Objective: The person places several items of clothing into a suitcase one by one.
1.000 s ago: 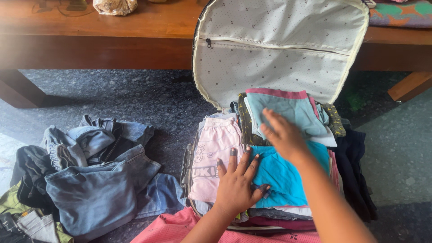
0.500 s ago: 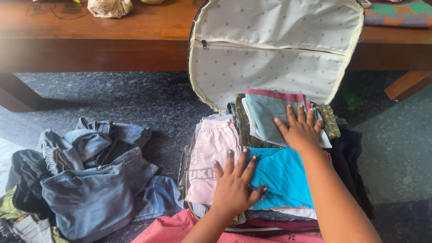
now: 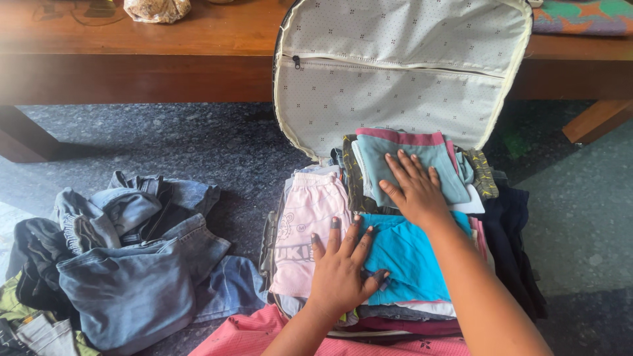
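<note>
An open suitcase lies on the floor, its pale dotted lid (image 3: 402, 72) standing up against a wooden bench. Folded clothes fill it. My left hand (image 3: 339, 267) lies flat, fingers spread, across the edge between a pink printed garment (image 3: 310, 227) and a bright blue folded garment (image 3: 412, 260). My right hand (image 3: 412, 188) presses flat on a grey-blue folded garment with a pink band (image 3: 409, 148) at the back of the case. Neither hand grips anything. Dark clothes (image 3: 517, 250) hang over the right side.
A heap of blue jeans and dark clothes (image 3: 125, 257) lies on the dark speckled floor (image 3: 198, 142) to the left. A long wooden bench (image 3: 145, 62) runs across the back, with a crumpled bag (image 3: 157, 9) on it. Pink fabric (image 3: 244, 336) lies nearest me.
My right hand has slid over the grey-blue garment, out to the right and then back to the left, and rests flat near its middle. My left hand has stayed in place.
</note>
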